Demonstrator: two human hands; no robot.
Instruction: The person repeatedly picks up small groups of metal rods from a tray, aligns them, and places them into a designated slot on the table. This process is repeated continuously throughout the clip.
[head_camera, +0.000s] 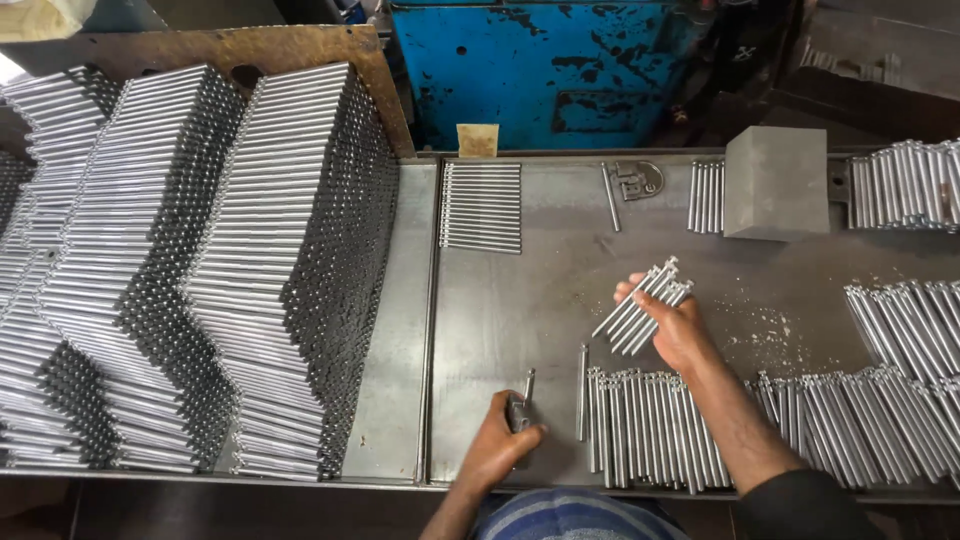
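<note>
My right hand (675, 325) holds a bundle of several thin metal rods (642, 305), lifted a little above the steel table (520, 300) and fanned out toward the upper right. Below it, a long row of similar rods (700, 425) lies side by side along the table's near edge. My left hand (500, 445) rests near the front edge, closed on a single short metal rod (526, 393) that points away from me. One lone rod (582, 392) lies between my hands.
Big zigzag stacks of finished rods (200, 270) fill the left side. A neat flat row of rods (482, 207) lies at the table's back, with a small bracket (636, 180), another small rod group (706, 196), and a grey block (775, 183). More rods (905, 310) lie at the right; a blue machine (535, 70) stands behind.
</note>
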